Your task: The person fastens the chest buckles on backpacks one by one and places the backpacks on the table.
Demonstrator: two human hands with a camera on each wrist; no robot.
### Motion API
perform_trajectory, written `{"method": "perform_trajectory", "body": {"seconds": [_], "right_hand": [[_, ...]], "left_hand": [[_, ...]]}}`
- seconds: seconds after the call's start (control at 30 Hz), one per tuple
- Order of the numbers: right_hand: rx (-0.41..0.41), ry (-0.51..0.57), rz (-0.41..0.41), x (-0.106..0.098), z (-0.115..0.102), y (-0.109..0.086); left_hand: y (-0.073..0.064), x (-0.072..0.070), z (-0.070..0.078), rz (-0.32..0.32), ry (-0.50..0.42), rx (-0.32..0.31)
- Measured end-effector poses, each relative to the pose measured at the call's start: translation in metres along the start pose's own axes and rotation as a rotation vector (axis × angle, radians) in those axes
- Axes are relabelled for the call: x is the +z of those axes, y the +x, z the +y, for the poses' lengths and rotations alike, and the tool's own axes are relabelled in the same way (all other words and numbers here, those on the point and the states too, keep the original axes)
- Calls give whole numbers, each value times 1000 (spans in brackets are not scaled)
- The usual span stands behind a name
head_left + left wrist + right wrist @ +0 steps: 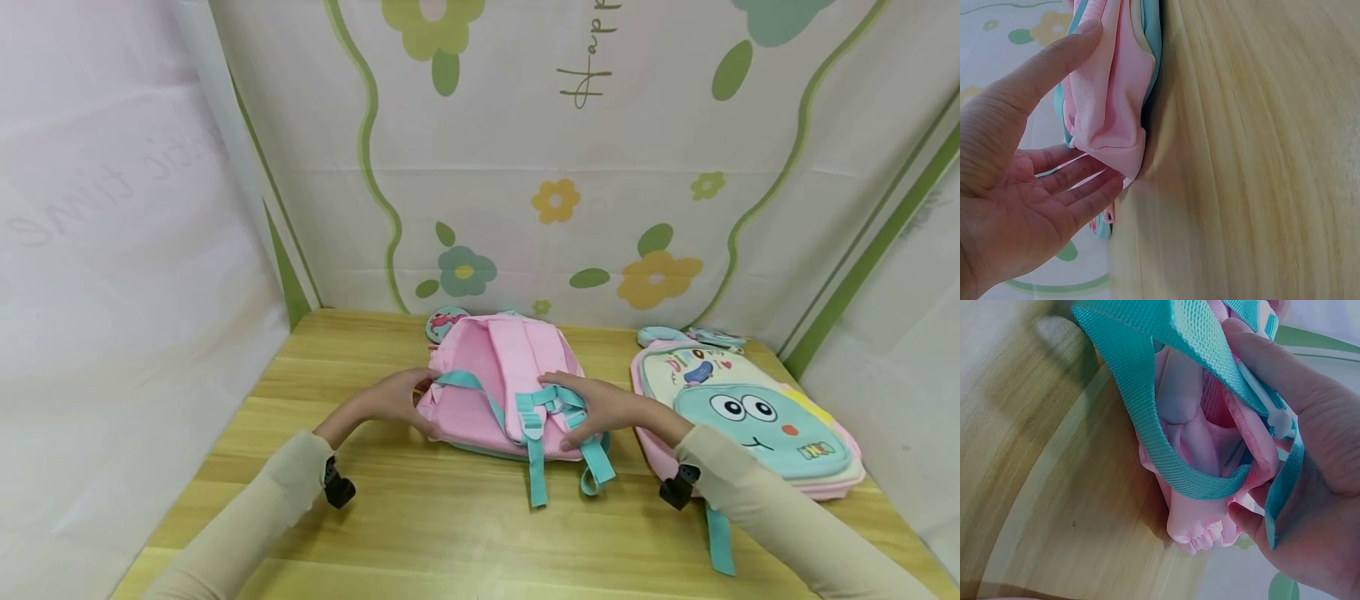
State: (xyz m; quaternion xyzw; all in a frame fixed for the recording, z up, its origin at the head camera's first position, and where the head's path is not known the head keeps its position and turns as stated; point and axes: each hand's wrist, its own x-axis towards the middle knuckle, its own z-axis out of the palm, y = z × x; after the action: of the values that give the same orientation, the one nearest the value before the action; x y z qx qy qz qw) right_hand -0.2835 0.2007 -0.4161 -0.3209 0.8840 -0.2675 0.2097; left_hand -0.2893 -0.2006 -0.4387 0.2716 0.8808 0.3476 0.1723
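Note:
A pink backpack (pixel 468 350) with turquoise straps lies on the table, its shoulder straps and mesh back panel facing up. My left hand (pixel 397 400) is at its left side. In the left wrist view, the thumb touches the pink fabric (pixel 1119 94) while the nearly straight fingers reach around the corner, with a gap before the palm. My right hand (pixel 603 408) grips the right side. The right wrist view has its thumb over a turquoise webbing strap (pixel 1204 356) and its fingers curled against the pink side; some fingertips are hidden.
To the right lies a second backpack (pixel 750 417) with a smiling cartoon face, one strap hanging toward me. A round turquoise tag (pixel 444 323) sits behind the pink backpack. Flowered cloth (pixel 480 208) closes off the back of the wooden table (pixel 450 533) and hangs at both sides.

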Motion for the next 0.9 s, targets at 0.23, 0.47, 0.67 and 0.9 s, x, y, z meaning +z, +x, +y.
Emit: {"method": "perform_trajectory", "body": {"seconds": [0.23, 0.47, 0.67, 0.9], "right_hand": [[-6, 4, 5, 0, 0, 0], [-8, 1, 9, 1, 0, -1], [-10, 8, 10, 1, 0, -1], [-14, 0, 15, 2, 2, -2]], "left_hand": [[1, 1, -2, 1, -28, 28], [-1, 1, 0, -7, -43, 23], [-2, -1, 2, -6, -21, 11], [-2, -5, 2, -21, 5, 3]]}}
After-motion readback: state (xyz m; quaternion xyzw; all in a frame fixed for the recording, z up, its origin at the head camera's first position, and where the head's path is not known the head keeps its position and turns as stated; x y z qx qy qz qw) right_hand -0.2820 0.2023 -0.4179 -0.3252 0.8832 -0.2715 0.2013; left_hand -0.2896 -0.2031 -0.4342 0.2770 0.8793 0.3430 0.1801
